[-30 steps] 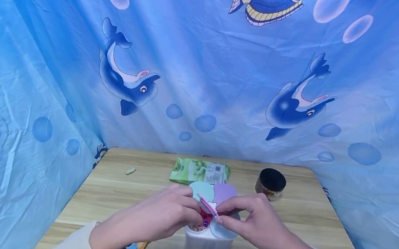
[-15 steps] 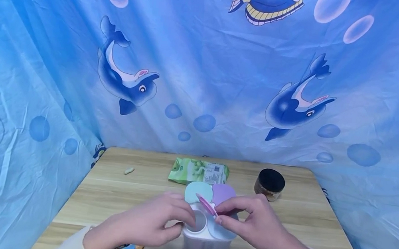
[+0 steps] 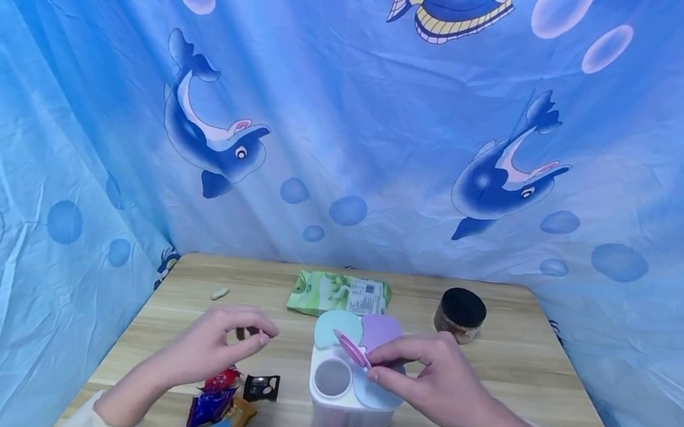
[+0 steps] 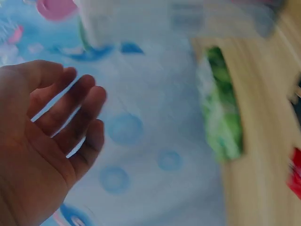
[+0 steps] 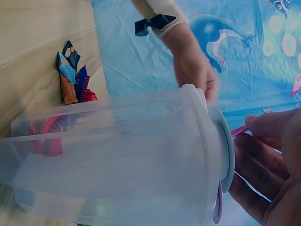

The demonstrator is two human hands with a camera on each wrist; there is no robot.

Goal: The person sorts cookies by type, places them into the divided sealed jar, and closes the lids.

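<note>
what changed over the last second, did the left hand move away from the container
Yes. The left hand drew back leftward from the container, leaving its open compartment clear, and now hangs open above the snack packets. The right hand still holds the pink lid up.

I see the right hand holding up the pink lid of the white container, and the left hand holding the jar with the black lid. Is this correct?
Not quite. The right hand does pinch the pink lid of the white container up, but the left hand holds nothing: it hangs above the snack packets. The jar with the black lid stands alone at the far right of the table. The head view shows this.
</note>
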